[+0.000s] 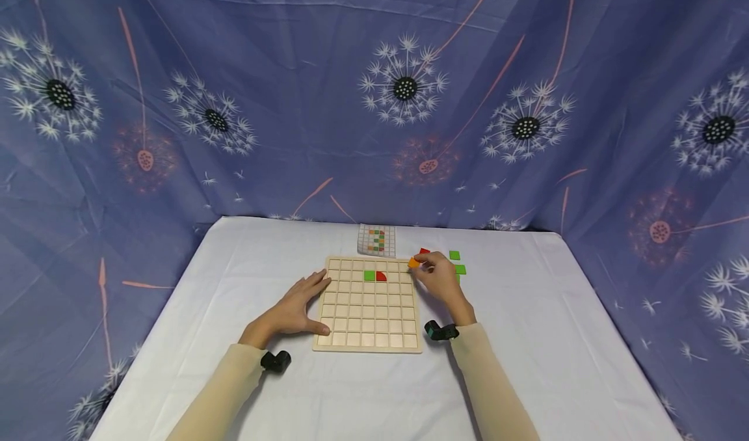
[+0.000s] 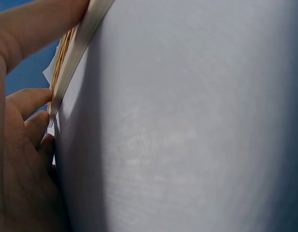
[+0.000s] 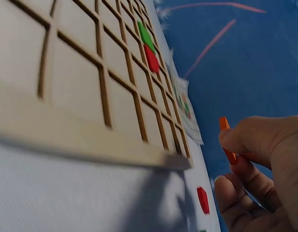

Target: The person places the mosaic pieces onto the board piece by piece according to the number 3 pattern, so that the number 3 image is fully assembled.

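Observation:
A wooden grid board (image 1: 367, 304) lies on the white table, its square cells divided by raised ribs. In its upper part a green square tile (image 1: 369, 276) sits beside a red quarter-round tile (image 1: 381, 276). My left hand (image 1: 298, 306) rests on the board's left edge, thumb and fingers spread along the rim. Just past the board's top right corner, my right hand (image 1: 437, 278) pinches an orange tile (image 3: 227, 140) between thumb and fingertips, raised above the table in the right wrist view.
Behind the board lies a paper pattern card (image 1: 377, 240) with a coloured grid figure. A loose red tile (image 1: 424, 251) and several green tiles (image 1: 454, 255) lie around my right hand. A dark blue dandelion-print curtain (image 1: 328, 103) hangs behind the table.

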